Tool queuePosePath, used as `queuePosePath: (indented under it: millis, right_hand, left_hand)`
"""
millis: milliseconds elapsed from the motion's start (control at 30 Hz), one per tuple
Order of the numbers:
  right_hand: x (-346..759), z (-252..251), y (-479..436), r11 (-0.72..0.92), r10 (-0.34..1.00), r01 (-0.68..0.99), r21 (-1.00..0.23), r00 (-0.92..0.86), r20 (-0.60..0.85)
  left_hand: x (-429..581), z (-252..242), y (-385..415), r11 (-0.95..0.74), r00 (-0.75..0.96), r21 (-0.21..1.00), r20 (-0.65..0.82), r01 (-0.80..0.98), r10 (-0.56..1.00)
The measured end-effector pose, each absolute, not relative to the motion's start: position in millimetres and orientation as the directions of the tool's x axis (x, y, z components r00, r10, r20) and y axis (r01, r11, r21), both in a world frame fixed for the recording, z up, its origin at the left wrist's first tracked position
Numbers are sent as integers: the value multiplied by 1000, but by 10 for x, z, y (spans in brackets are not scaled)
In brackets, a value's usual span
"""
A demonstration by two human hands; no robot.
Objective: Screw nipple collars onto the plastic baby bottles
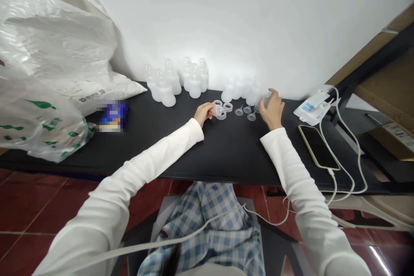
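My left hand (204,113) is closed on a clear ring at the middle of the black table (207,159), beside other clear rings (228,107). To the right of these lie several small clear nipples (251,116). My right hand (272,110) has its fingers curled round a clear piece (261,102) that looks like a cap; its outline is faint. White bottles (228,90) without caps stand behind, near the wall. Farther left, several white bottles (195,86) wear clear domed caps.
Large plastic bags (54,43) fill the left side, with a blurred blue packet (113,116) beside them. At right are a white power strip (313,108), a phone (318,146) on a cable, and a shelf with cardboard boxes (388,86).
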State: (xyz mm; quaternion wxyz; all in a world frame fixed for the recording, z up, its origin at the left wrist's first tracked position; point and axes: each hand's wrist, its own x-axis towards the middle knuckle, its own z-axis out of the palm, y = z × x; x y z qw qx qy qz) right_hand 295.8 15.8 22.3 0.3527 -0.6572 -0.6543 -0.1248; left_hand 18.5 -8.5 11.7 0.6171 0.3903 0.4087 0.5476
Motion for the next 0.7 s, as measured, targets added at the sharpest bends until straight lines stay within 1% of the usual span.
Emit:
queuePosePath:
  millis: [133, 267, 433, 567, 700]
  right_hand:
    - [3030, 204, 204, 103, 743, 943, -316, 138, 655]
    - [3074, 193, 224, 90, 777, 954, -285, 112, 620]
    - [3074, 191, 219, 80, 798, 950, -303, 121, 590]
    - [3015, 204, 185, 114, 731, 953, -279, 109, 673]
    - [2865, 239, 87, 207, 640, 943, -259, 70, 765]
  left_hand:
    - [183, 98, -74, 96, 72, 931, -76, -353, 995]
    - [186, 96, -70, 99, 68, 931, -81, -351, 994]
    - [188, 125, -78, 112, 63, 925, -96, -362, 993]
    - [184, 134, -81, 113, 47, 918, -103, -379, 994]
    - [181, 126, -93, 92, 43, 919, -82, -385, 996]
